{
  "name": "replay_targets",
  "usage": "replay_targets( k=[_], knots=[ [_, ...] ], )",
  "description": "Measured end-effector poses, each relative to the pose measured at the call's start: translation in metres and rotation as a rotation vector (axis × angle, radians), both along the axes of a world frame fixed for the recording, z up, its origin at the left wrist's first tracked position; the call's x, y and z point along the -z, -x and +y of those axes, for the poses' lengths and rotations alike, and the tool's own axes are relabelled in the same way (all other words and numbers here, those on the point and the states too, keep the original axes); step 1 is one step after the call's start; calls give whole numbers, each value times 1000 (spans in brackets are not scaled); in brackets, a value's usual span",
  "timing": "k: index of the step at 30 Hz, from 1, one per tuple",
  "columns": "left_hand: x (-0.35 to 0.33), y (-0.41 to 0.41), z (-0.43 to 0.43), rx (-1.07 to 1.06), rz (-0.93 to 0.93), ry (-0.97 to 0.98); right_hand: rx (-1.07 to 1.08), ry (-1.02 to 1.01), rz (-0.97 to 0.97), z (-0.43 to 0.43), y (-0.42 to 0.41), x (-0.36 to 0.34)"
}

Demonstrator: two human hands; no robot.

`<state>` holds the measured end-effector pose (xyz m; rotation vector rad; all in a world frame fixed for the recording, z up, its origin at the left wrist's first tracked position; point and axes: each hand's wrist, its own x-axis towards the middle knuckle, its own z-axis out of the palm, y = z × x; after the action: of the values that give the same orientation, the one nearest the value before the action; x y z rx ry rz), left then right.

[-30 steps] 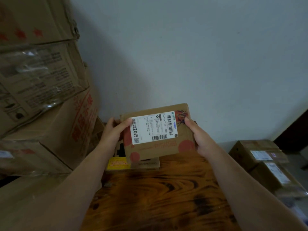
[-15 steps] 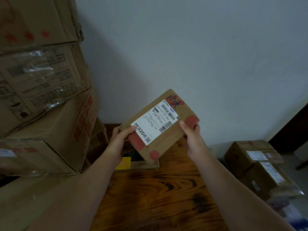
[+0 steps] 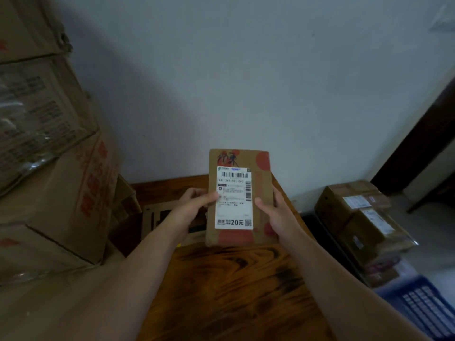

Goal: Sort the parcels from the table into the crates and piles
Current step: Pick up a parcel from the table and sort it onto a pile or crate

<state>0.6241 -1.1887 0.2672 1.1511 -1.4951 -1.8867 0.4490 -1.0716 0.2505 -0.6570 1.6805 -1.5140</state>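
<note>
Head view has both of my hands clamped on one parcel point(image 3: 240, 200). My left hand point(image 3: 192, 207) takes its left long edge and my right hand point(image 3: 278, 215) its right, with thumbs pressed on the front face and the other fingers hidden behind the cardboard. The parcel is a flat brown box with red printing. It is stood on end and lifted above the far part of the wooden table point(image 3: 234, 286), its white shipping label point(image 3: 234, 196) facing me, barcode uppermost.

I judge this to be the reading step, before I choose where the box goes. To do it well I should hold it steady and square to my eyes. My left thumb should slide off the label's edge so no line is covered, and I should take the code in fully before turning away. The box looks light and stiff, so a two-sided pinch should be plenty.

Behind my left wrist another flat carton point(image 3: 157, 215) lies on the table. To my left, big cartons point(image 3: 64, 183) are stacked high. To my right, off the table, stands a pile of taped parcels point(image 3: 362, 217), labels up. Nearer me is the corner of a blue slatted crate point(image 3: 423, 308), and I cannot tell what lies in it. A dark shape point(image 3: 325, 232) between table and pile is too dim to name.
</note>
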Motion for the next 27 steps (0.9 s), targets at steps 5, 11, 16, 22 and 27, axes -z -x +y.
replay_targets(
  k=[5,11,16,22,27],
  knots=[
    [1,38,30,70,60,71,149,34,-106,39,30,0],
    [-3,101,85,147,55,84,197,105,-133,104,92,-7],
    [4,191,176,196,116,83,223,78,-80,202,175,1],
    [25,305,284,276,170,-22,318,32,-74,319,279,15],
    [40,371,330,297,158,-89,381,-66,-105,371,335,32]
  ],
)
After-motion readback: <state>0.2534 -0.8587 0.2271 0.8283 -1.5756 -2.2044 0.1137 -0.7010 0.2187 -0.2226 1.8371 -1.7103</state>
